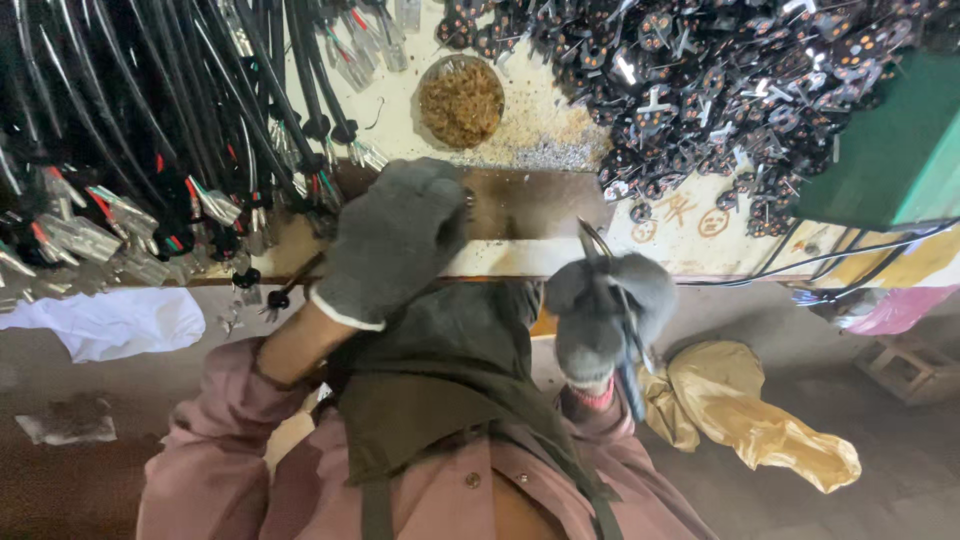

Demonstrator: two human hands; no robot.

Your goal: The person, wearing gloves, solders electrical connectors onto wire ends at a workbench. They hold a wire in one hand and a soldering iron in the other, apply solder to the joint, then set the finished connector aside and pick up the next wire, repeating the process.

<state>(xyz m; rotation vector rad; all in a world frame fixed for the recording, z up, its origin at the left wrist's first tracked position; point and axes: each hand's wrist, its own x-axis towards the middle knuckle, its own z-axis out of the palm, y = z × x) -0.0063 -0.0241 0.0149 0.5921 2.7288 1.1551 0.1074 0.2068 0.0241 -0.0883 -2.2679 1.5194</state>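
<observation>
I wear grey knit gloves on both hands. My left hand rests over the dark wooden block at the bench's front edge, its fingers curled down; whatever it holds is hidden beneath the glove. My right hand hovers just in front of the bench edge, closed around a pair of pliers whose thin jaws point up toward the block. A bundle of black cables with stripped coloured ends hangs over the bench at the left, close to my left hand.
A round dish of copper wire scraps sits behind the block. A heap of black plug inserts fills the back right, next to a green box. On the floor lie a yellow plastic bag and white cloth.
</observation>
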